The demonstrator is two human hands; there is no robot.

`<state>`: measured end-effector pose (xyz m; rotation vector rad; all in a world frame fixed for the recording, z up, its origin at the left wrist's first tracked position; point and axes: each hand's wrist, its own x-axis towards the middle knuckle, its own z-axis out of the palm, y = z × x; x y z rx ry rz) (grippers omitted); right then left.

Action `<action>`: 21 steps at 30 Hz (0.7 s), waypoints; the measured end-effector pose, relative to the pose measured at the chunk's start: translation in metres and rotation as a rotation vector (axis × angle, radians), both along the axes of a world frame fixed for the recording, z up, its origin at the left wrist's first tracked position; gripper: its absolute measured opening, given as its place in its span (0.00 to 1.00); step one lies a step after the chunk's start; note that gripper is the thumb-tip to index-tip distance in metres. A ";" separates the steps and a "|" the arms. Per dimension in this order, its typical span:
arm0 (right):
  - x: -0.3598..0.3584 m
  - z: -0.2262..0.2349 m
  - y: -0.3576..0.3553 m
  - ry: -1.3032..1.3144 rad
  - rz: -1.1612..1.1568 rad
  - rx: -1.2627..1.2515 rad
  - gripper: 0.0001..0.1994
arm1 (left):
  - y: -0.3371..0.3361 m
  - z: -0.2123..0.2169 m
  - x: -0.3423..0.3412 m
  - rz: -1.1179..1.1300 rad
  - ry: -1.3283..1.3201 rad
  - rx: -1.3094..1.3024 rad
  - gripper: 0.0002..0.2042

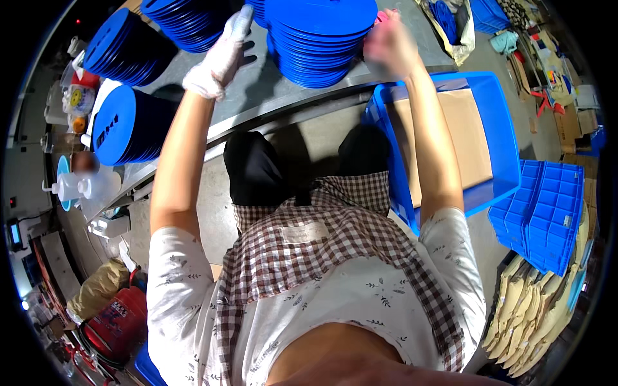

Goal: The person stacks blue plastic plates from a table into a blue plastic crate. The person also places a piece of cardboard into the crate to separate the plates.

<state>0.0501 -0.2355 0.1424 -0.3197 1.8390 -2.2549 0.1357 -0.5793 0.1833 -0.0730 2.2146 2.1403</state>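
A tall stack of blue plastic discs (pixel 318 38) stands on the grey table in front of me, between my hands. My left hand (pixel 222 56), in a white glove, is to its left with fingers stretched out and nothing seen in them. On the other side of the stack is my right hand (pixel 391 48), bare and smeared by blur, so its finger posture is unclear. Something bright pink (pixel 386 16) shows at its fingertips; its kind cannot be made out. More blue disc stacks (pixel 125 48) stand at the left, one leaning (pixel 116 125) near the table edge.
A blue crate (pixel 505 128) with brown cardboard inside stands right of my knees, under my right forearm. Further right are stacked blue crates (pixel 541 212) and a pile of tan sacks (pixel 524 309). Bottles and jugs (pixel 84 186) crowd the left; a red fire extinguisher (pixel 116 325) is lower left.
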 end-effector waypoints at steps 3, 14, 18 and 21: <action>-0.034 0.005 -0.017 -0.285 -0.010 0.001 0.36 | 0.013 0.015 -0.038 -0.027 -0.216 -0.075 0.46; -0.045 -0.006 -0.028 -0.295 0.149 -0.109 0.34 | -0.003 -0.008 -0.070 -0.304 -0.264 0.395 0.53; -0.035 0.005 -0.027 -0.271 0.002 -0.049 0.33 | 0.003 -0.001 -0.059 -0.336 -0.305 0.400 0.55; -0.050 -0.015 -0.025 -0.286 0.168 -0.071 0.29 | 0.040 0.042 -0.030 -0.175 -0.252 0.239 0.56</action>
